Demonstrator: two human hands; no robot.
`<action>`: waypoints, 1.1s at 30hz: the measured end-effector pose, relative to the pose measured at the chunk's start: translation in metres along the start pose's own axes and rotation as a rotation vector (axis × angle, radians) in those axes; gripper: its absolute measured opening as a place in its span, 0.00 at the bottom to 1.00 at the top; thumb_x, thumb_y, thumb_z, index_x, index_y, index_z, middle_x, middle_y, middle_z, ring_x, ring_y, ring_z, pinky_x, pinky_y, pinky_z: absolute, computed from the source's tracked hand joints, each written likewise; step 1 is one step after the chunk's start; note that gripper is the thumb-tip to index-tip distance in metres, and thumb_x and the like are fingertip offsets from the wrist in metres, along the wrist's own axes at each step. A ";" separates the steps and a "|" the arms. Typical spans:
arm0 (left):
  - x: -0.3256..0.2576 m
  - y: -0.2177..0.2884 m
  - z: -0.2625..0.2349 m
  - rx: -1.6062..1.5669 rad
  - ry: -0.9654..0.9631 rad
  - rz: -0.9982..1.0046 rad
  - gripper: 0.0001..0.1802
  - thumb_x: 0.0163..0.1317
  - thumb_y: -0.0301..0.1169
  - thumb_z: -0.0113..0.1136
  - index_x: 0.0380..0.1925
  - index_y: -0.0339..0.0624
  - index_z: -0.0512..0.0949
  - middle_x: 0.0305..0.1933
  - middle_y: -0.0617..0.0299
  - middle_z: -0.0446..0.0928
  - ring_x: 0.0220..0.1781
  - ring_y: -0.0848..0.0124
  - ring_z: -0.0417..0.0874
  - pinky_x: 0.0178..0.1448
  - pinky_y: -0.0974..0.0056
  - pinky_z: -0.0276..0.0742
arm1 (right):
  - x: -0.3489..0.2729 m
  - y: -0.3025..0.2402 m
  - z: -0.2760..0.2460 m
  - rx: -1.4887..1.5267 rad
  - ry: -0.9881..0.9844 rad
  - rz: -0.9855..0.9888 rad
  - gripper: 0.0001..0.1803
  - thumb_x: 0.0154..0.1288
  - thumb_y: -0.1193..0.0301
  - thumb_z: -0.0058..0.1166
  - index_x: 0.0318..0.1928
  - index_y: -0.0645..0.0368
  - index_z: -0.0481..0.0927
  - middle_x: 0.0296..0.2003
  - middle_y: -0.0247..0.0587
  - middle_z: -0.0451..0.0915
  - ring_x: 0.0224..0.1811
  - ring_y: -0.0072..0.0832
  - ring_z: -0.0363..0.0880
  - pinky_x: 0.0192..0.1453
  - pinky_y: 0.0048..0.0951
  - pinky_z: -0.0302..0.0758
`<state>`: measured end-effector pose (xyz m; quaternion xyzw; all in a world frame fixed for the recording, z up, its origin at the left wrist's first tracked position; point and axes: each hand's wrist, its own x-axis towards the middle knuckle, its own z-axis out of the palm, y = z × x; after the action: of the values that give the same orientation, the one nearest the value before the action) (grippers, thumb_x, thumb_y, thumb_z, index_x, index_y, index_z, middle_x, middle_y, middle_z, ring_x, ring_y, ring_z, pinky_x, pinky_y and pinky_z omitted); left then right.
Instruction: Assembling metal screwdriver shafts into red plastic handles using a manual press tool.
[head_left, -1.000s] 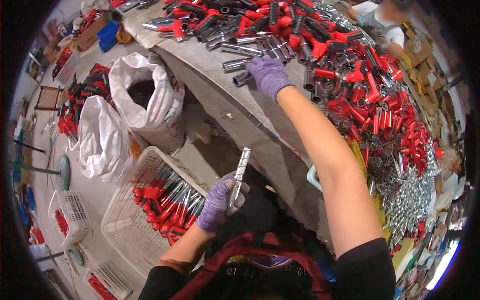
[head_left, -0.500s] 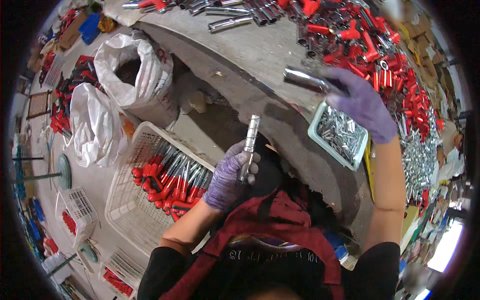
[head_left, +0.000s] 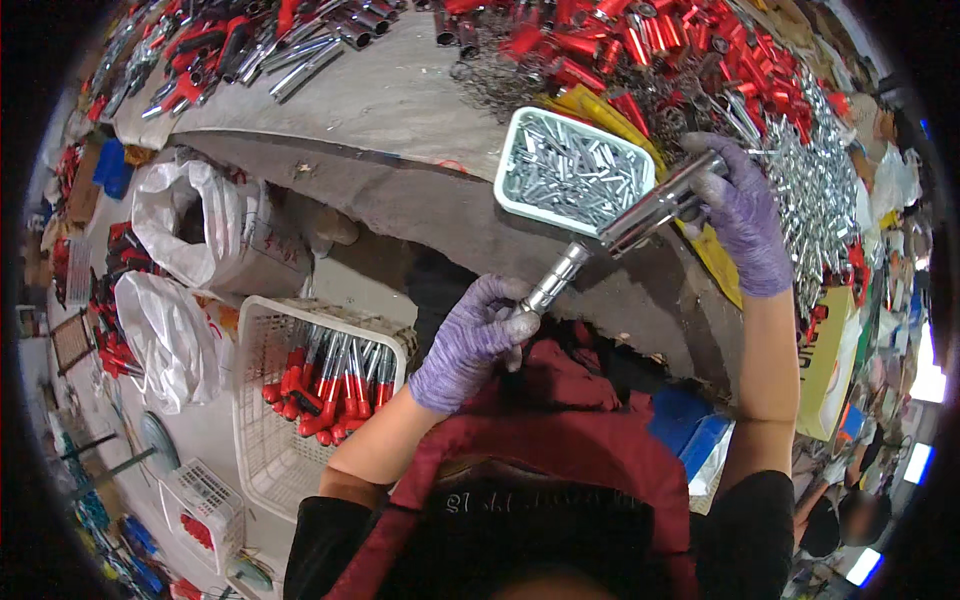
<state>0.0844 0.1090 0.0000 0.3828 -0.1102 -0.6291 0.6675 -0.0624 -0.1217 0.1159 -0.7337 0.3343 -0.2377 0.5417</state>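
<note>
My left hand (head_left: pixel 468 345), in a purple glove, is closed round a slim silver grooved metal rod (head_left: pixel 558 277) that points up and to the right. My right hand (head_left: pixel 748 222), gloved alike, grips a wider chrome tube (head_left: pixel 648 212), slanting down to the left. The tube's lower end is very near the rod's upper tip; whether they touch I cannot tell. Just behind the tube, on the grey bench, sits a pale green tray (head_left: pixel 540 214) full of small metal pins (head_left: pixel 575 165).
Red and chrome parts (head_left: pixel 690 50) cover the bench's far side, with silver pieces (head_left: pixel 815 215) heaped at right. A white basket (head_left: pixel 262 440) of red-handled tools (head_left: pixel 335 390) stands at left, near white sacks (head_left: pixel 215 235). A yellow strip (head_left: pixel 715 260) lies by my right hand.
My right hand has brought the chrome tube down toward the rod. My left hand has tilted the rod to the right. The view has shifted, so the tray now appears farther left.
</note>
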 end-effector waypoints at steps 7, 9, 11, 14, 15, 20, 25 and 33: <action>0.002 -0.011 0.021 0.123 -0.097 -0.146 0.22 0.53 0.45 0.62 0.41 0.46 0.68 0.29 0.62 0.73 0.19 0.78 0.70 0.14 0.76 0.64 | -0.013 0.008 0.005 0.098 -0.267 0.092 0.18 0.57 0.63 0.53 0.46 0.60 0.73 0.31 0.34 0.74 0.33 0.20 0.75 0.26 0.21 0.75; 0.003 -0.018 0.024 0.116 -0.103 -0.142 0.24 0.54 0.51 0.58 0.40 0.46 0.69 0.28 0.62 0.73 0.17 0.79 0.69 0.13 0.76 0.62 | -0.019 0.019 0.014 0.005 -0.278 0.076 0.18 0.59 0.62 0.52 0.45 0.60 0.74 0.30 0.33 0.74 0.31 0.20 0.75 0.27 0.23 0.75; 0.004 -0.025 0.031 0.105 -0.112 -0.136 0.27 0.55 0.57 0.54 0.40 0.46 0.69 0.28 0.61 0.74 0.16 0.79 0.68 0.12 0.76 0.60 | -0.028 0.005 0.027 -0.292 -0.208 0.191 0.19 0.64 0.58 0.45 0.41 0.62 0.75 0.27 0.42 0.77 0.27 0.31 0.78 0.30 0.34 0.75; 0.005 -0.031 0.046 0.031 -0.057 -0.148 0.31 0.55 0.63 0.48 0.40 0.45 0.69 0.27 0.62 0.75 0.13 0.79 0.66 0.10 0.76 0.56 | -0.025 0.048 0.040 -0.605 -0.023 -0.247 0.20 0.65 0.56 0.41 0.39 0.61 0.76 0.25 0.53 0.77 0.28 0.46 0.78 0.33 0.42 0.74; 0.004 -0.028 0.050 0.056 -0.082 -0.152 0.30 0.57 0.61 0.48 0.41 0.45 0.67 0.28 0.62 0.74 0.14 0.81 0.67 0.11 0.76 0.57 | -0.030 0.050 0.045 -0.565 -0.060 -0.255 0.21 0.66 0.55 0.40 0.38 0.61 0.76 0.26 0.59 0.76 0.32 0.52 0.76 0.34 0.46 0.72; -0.005 -0.037 0.050 0.148 -0.055 -0.090 0.31 0.59 0.50 0.54 0.56 0.44 0.61 0.30 0.64 0.73 0.14 0.83 0.65 0.13 0.78 0.57 | -0.060 0.053 0.068 -0.531 -0.072 -0.048 0.17 0.62 0.63 0.46 0.42 0.66 0.75 0.28 0.58 0.77 0.35 0.51 0.77 0.38 0.42 0.73; 0.004 -0.012 0.041 0.163 -0.162 -0.128 0.29 0.60 0.44 0.55 0.58 0.44 0.62 0.20 0.69 0.68 0.13 0.83 0.62 0.12 0.77 0.56 | -0.033 0.038 0.064 -0.555 -0.218 -0.145 0.19 0.65 0.59 0.42 0.42 0.63 0.76 0.30 0.56 0.78 0.37 0.49 0.77 0.40 0.40 0.73; 0.009 -0.006 0.020 0.060 -0.020 -0.083 0.26 0.60 0.43 0.57 0.56 0.46 0.66 0.20 0.70 0.68 0.14 0.83 0.65 0.13 0.78 0.57 | 0.062 0.065 0.076 -1.058 -0.244 -0.341 0.20 0.61 0.59 0.48 0.54 0.48 0.72 0.48 0.43 0.73 0.52 0.38 0.71 0.55 0.37 0.69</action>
<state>0.0691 0.0934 0.0065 0.4006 -0.1196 -0.6564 0.6281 0.0174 -0.1321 0.0303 -0.9708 0.2198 -0.0355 0.0888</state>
